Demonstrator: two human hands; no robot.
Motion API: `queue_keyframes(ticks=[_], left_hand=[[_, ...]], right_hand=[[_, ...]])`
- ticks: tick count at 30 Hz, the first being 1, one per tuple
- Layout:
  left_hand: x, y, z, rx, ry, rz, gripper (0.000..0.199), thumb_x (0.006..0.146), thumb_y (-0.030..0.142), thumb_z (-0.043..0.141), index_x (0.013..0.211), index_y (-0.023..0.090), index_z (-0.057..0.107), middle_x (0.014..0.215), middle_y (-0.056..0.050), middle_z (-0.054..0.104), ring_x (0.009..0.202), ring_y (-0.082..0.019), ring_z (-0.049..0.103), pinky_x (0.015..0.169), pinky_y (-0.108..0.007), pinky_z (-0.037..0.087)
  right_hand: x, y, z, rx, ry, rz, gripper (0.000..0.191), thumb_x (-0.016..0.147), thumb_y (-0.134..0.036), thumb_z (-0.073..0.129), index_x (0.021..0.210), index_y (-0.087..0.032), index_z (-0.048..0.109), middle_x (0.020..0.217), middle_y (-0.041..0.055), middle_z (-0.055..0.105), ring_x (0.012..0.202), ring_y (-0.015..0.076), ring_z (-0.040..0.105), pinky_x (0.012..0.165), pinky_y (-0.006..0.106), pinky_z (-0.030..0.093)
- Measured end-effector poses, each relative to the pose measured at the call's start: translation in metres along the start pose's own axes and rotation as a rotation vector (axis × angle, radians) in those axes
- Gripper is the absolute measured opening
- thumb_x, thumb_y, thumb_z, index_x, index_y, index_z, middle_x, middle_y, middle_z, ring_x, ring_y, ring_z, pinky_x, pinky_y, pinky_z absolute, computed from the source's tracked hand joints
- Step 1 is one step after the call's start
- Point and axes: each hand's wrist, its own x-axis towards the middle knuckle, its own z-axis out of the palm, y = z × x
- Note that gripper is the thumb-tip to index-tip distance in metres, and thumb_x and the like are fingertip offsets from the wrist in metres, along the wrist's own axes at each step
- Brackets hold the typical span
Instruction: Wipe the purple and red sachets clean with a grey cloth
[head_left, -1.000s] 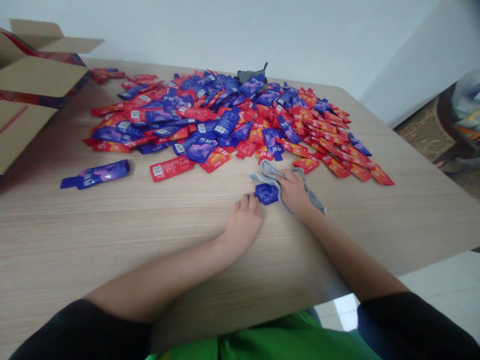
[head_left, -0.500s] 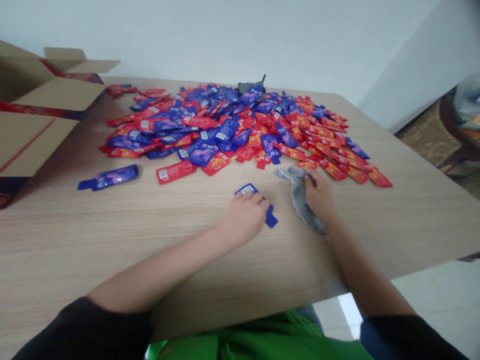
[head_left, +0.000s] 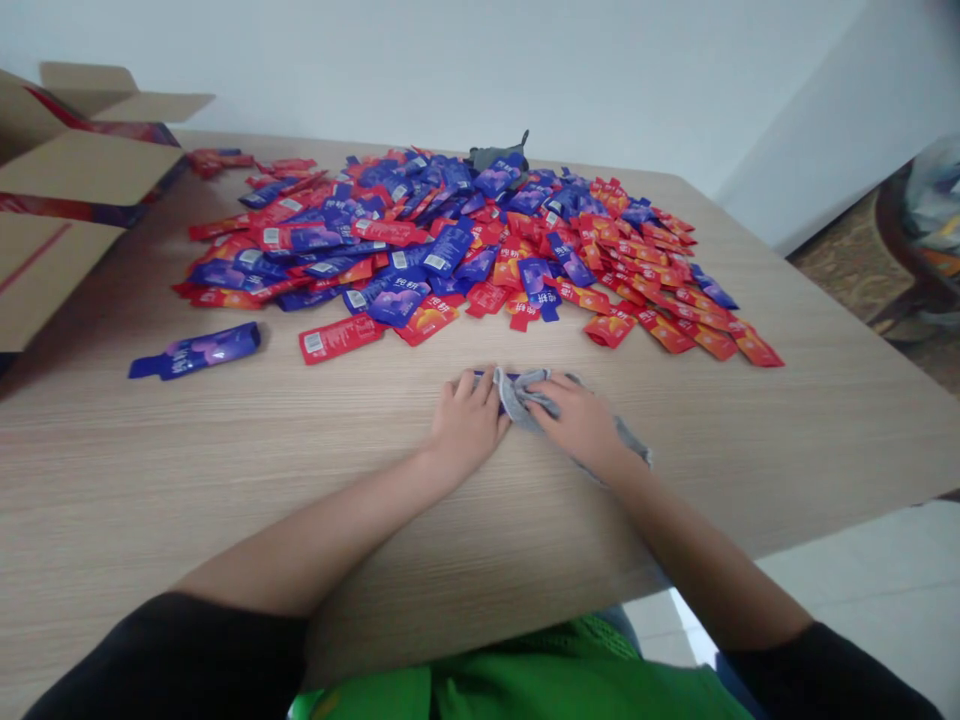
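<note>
My left hand [head_left: 466, 425] lies at the middle of the table, its fingers closed over a purple pouch [head_left: 513, 376] and holding it against the wood. Only slivers of that pouch show between the hand and the cloth. My right hand [head_left: 581, 420] grips a crumpled grey cloth [head_left: 536, 392] and presses it onto the pouch's right part. The cloth's loose end trails out under my right wrist. Farther back spreads a big heap of red and purple pouches [head_left: 450, 250]. A red pouch [head_left: 341, 338] and another purple pouch [head_left: 199, 352] lie apart, to the left of my hands.
An open cardboard box [head_left: 90, 170] with spread flaps stands at the left. A dark grey item [head_left: 495, 157] sits behind the heap by the wall. To the right, beyond the table edge [head_left: 862, 332], is a brown chair-like object [head_left: 885, 250] with plastic bags.
My right hand has brought the grey cloth left and onto the purple pouch. My left hand has shifted slightly left, and the pouch has turned nearly level. The view has tilted a little.
</note>
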Motion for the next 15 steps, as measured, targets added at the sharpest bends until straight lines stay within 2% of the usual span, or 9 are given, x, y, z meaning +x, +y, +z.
queue_keyframes(ticks=[2,6,8,10,12,15], left_hand=[[0.0,0.0,0.001,0.003,0.001,-0.014,0.059,0.101,0.043,0.039,0.15,0.009,0.04,0.158,-0.015,0.041,0.132,-0.037,0.043,0.095,-0.051,0.045],[0.001,-0.004,0.002,-0.002,0.008,-0.005,0.06,0.101,0.045,0.04,0.15,0.012,0.04,0.159,-0.014,0.041,0.13,-0.036,0.044,0.097,-0.05,0.043],[0.001,-0.007,0.002,-0.004,0.012,0.015,0.059,0.101,0.047,0.04,0.15,0.014,0.042,0.159,-0.013,0.041,0.13,-0.035,0.044,0.098,-0.049,0.043],[0.002,-0.011,0.001,-0.003,0.01,0.036,0.059,0.1,0.048,0.042,0.15,0.015,0.042,0.159,-0.012,0.041,0.13,-0.035,0.044,0.098,-0.048,0.042],[0.003,-0.013,-0.001,-0.001,0.003,0.054,0.061,0.099,0.049,0.044,0.15,0.016,0.042,0.158,-0.013,0.042,0.13,-0.035,0.043,0.098,-0.048,0.043],[0.003,-0.015,-0.004,0.002,-0.007,0.075,0.062,0.098,0.051,0.047,0.149,0.016,0.042,0.156,-0.013,0.044,0.128,-0.035,0.044,0.097,-0.048,0.043]], right_hand=[[-0.006,0.006,0.004,-0.109,-0.061,0.037,0.021,0.094,-0.033,0.052,0.1,-0.025,0.07,0.105,0.007,0.074,0.095,0.026,0.069,0.077,0.037,0.053],[-0.008,0.03,-0.012,-0.221,-0.029,0.213,0.016,0.09,-0.032,0.057,0.094,-0.025,0.07,0.092,0.0067,0.075,0.082,0.0267,0.069,0.068,0.036,0.049],[-0.006,0.032,-0.021,-0.208,0.019,0.247,0.018,0.091,-0.034,0.056,0.095,-0.025,0.07,0.087,0.0063,0.075,0.079,0.0269,0.069,0.067,0.036,0.049],[-0.003,0.025,-0.023,-0.16,0.108,0.231,0.023,0.093,-0.037,0.053,0.103,-0.024,0.069,0.09,0.0061,0.076,0.079,0.0264,0.07,0.068,0.035,0.05],[-0.003,0.014,-0.016,-0.114,0.14,0.141,0.03,0.095,-0.036,0.05,0.116,-0.024,0.066,0.103,0.0067,0.076,0.087,0.0252,0.07,0.073,0.035,0.051],[-0.005,0.006,0.0,-0.14,0.009,-0.019,0.034,0.096,-0.027,0.046,0.122,-0.026,0.067,0.115,0.0062,0.074,0.094,0.0229,0.07,0.075,0.034,0.053]])
